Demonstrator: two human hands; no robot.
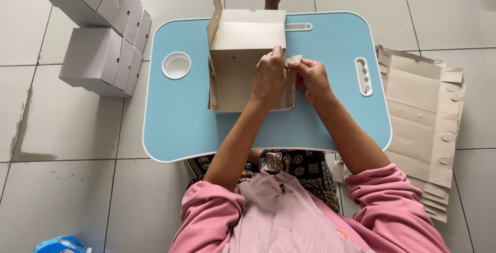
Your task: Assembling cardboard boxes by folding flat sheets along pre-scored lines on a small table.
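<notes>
I see a blue lap table (181, 124) on a tiled floor (67, 196), and on it, toward the far edge and just left of centre, a half-folded grey carton (243, 41) with one flap standing up at its far left corner. On the floor off the table's right edge lies a stack of flat blanks (421, 113); off its far left corner sit finished white boxes (98, 62). A round cup recess (176, 65) is sunk near the left edge, and a slotted handle (363, 76) near the right. My left hand (268, 77) lies over the carton's near right side, fingers curled on the wall and pressing it down. My right hand (310, 80) is just beside it, thumb and fingertips narrowly pinching a small tab (294, 59) at the carton's right edge. I judge the step to be folding up the side: the tab looks ready to be tucked, which would call for the left hand holding the wall steady.
</notes>
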